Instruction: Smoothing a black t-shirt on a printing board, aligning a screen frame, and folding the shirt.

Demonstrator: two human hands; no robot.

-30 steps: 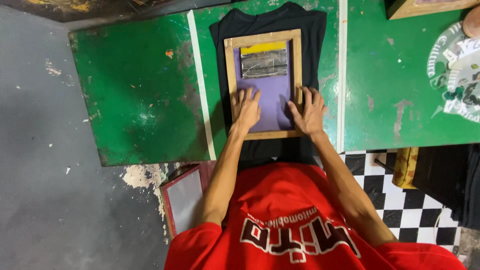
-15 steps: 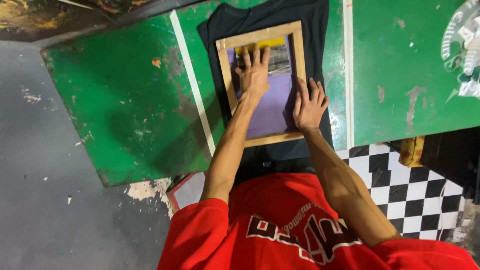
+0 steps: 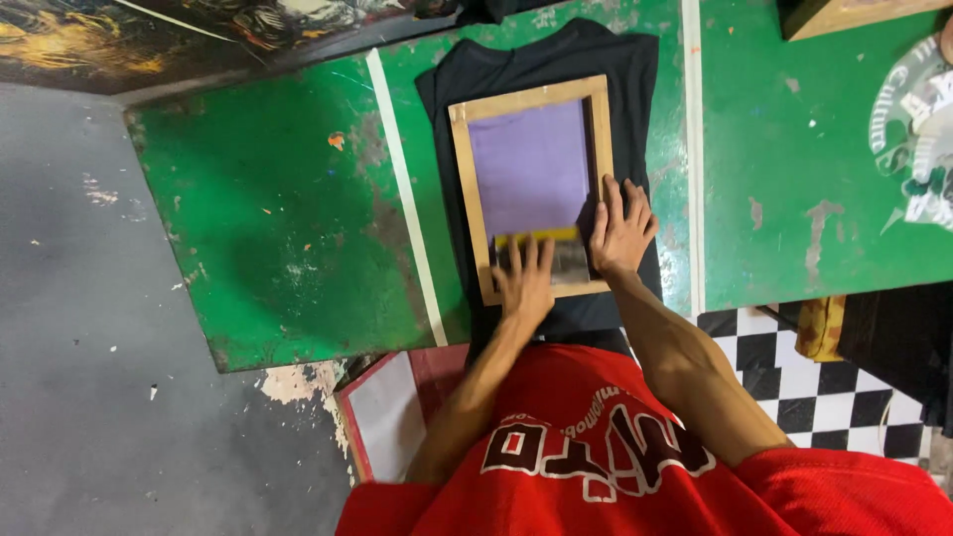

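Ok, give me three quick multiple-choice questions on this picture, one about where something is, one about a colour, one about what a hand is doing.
1. Where does the wooden frame lie?
A on the black shirt
B on the grey floor
C on the checked floor

2. What colour is the table?
A blue
B green
C white

3. What is the left hand doing?
A hanging free
B pressing the squeegee inside the frame
C gripping a cup

Answers: 1 A, black cloth shows all round the frame. 2 B, worn green paint. 3 B, its fingers lie over the squeegee on the mesh.
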